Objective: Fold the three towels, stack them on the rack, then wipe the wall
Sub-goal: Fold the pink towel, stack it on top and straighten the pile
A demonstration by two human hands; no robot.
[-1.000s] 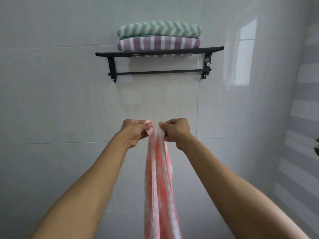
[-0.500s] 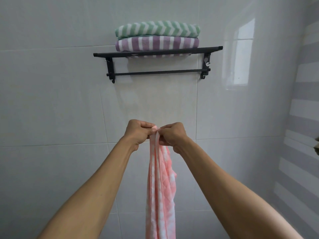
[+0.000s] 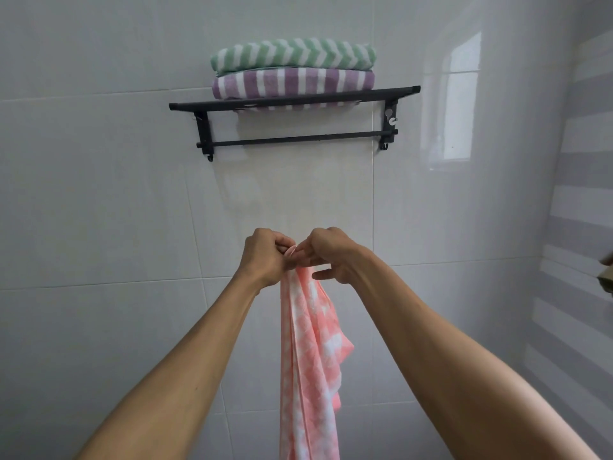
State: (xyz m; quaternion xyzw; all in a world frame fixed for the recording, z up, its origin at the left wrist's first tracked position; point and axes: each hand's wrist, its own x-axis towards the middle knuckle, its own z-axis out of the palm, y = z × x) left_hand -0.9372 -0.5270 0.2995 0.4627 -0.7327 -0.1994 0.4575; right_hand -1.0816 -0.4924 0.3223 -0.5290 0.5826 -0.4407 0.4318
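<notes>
A pink and white towel (image 3: pixel 310 353) hangs straight down in front of the tiled wall (image 3: pixel 99 194), its lower end out of frame. My left hand (image 3: pixel 265 257) grips its top corners in a closed fist. My right hand (image 3: pixel 326 255) pinches the same top edge right beside it, with the lower fingers partly spread. Above, a black wall rack (image 3: pixel 295 99) carries a folded purple striped towel (image 3: pixel 293 83) with a folded green striped towel (image 3: pixel 293 56) stacked on it.
A thin black bar (image 3: pixel 298 139) runs under the rack shelf. A grey and white striped surface (image 3: pixel 580 227) stands at the right edge, with a small dark object (image 3: pixel 607 277) jutting in there.
My hands have come together, so the two top corners of the pink towel now meet. The towel hangs doubled and bunched, and my right hand's lower fingers have loosened.
</notes>
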